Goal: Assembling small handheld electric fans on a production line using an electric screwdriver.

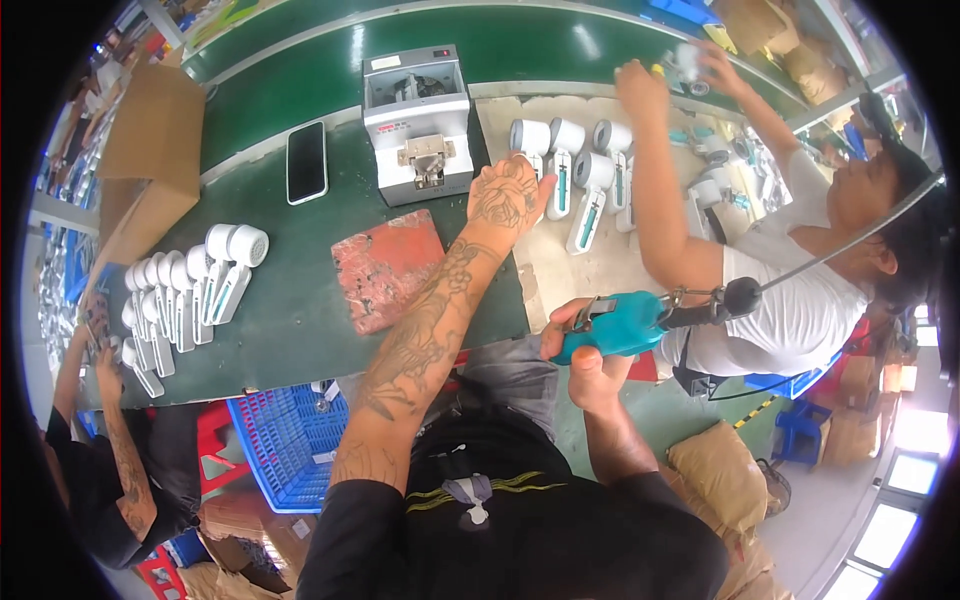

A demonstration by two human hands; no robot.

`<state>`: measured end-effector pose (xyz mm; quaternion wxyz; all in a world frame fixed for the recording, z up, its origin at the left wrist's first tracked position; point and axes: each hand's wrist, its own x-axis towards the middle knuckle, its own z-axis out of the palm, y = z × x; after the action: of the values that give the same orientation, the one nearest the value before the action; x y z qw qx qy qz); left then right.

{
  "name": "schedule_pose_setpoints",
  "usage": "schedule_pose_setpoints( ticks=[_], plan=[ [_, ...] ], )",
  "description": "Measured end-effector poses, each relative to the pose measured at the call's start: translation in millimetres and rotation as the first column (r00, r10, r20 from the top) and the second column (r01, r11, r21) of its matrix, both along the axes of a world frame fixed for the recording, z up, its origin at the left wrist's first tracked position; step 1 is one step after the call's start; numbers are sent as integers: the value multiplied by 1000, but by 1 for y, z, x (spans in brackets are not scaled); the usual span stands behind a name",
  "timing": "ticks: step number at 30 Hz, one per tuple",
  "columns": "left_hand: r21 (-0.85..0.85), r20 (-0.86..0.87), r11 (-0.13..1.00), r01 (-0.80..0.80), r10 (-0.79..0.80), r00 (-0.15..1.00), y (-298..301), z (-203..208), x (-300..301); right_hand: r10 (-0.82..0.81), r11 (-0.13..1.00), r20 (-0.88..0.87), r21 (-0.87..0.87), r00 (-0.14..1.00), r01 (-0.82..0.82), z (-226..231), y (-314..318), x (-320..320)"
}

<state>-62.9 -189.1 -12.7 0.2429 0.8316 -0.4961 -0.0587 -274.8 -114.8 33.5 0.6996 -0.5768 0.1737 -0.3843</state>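
My left hand reaches to the front left of a group of white handheld shower heads with teal strips in their handles. Its fingers close round the handle of the leftmost shower head; the hand hides most of that handle. In my right hand is a teal electric screwdriver, held level in front of my body. A dark fitting joins its end to a cable running up to the right. The shower heads lie on a cardboard sheet.
A grey screw feeder, a phone and a worn red pad occupy the green bench. More shower heads stand in rows at left. Co-workers sit at right and left. A blue basket sits below the edge.
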Motion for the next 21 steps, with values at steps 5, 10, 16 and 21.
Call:
schedule_pose_setpoints(
  ticks=[5, 10, 16, 21],
  plan=[
    [-31, -29, 998, -50, 49, 998, 1, -7, -3, -18, 1000, -13, 2, 1000, 18, 1, 6, 0],
    [-485, 140, 872, 64, 6, 990, 79, 14, -5, 32, 999, -41, 21, 999, -31, 3, 2, 5],
    [-294, 13, 949, 118, -119, 993, 164, 33, 24, -37, 999, -89, -28, 995, 35, 12, -8, 26],
    [-322, -72, 943, 86, -115, 991, 188, 20, 55, 71, 994, 62, 73, 996, -75, 16, -29, 93]
  ],
)
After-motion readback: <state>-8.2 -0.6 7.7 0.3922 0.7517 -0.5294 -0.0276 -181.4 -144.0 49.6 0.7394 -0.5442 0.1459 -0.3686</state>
